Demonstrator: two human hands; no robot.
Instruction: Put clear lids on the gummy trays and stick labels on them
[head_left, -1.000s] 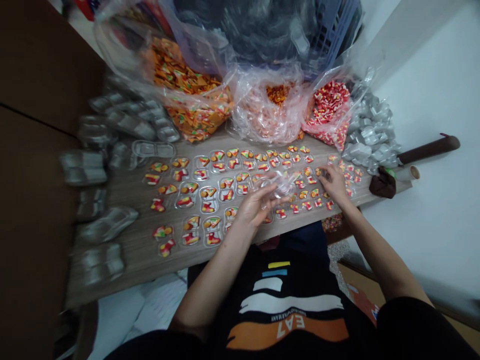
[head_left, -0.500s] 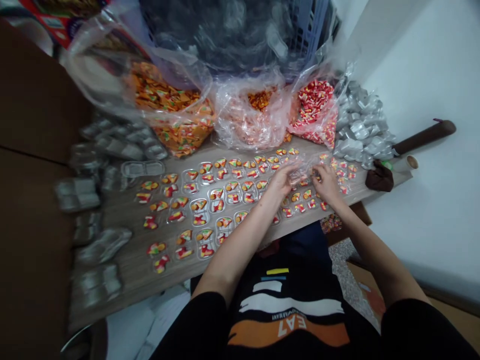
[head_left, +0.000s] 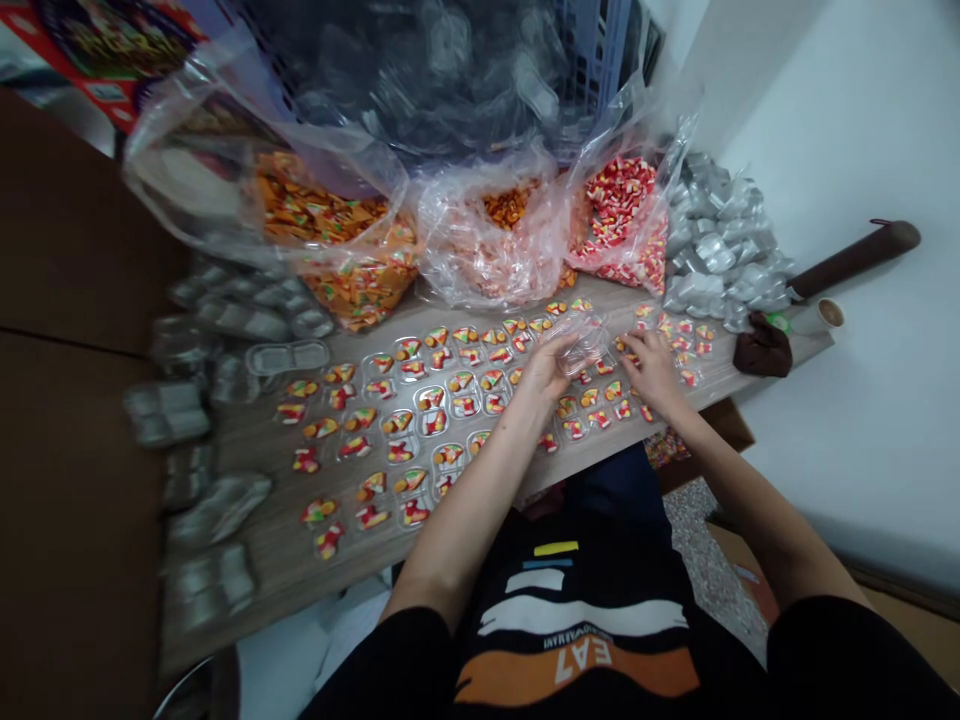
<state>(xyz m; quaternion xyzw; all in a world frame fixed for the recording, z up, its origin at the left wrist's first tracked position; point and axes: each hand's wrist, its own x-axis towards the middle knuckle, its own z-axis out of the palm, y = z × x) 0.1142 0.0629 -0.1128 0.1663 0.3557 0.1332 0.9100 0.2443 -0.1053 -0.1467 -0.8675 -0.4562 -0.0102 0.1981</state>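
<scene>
My left hand is closed around clear plastic containers, held just above the rows on the table; whether it is one or several stacked I cannot tell. My right hand is beside it, fingertips pinched low over the candies, and what they hold, if anything, is hidden. Under and around both hands, clear two-part trays with gummy candies stand in rows. Each tray has yellow-orange and green pieces in one part and red and white pieces in the other.
Behind the rows stand a bag of orange triangular candies, a bag of small brown-orange candies and a bag of red-white candies. Clear containers are piled left and right. A blue crate rises at the back.
My hands have moved slightly apart. The clear containers now tilt up more visibly in my left hand, and the fingers of my right hand have shifted a little. The view has turned slightly.
</scene>
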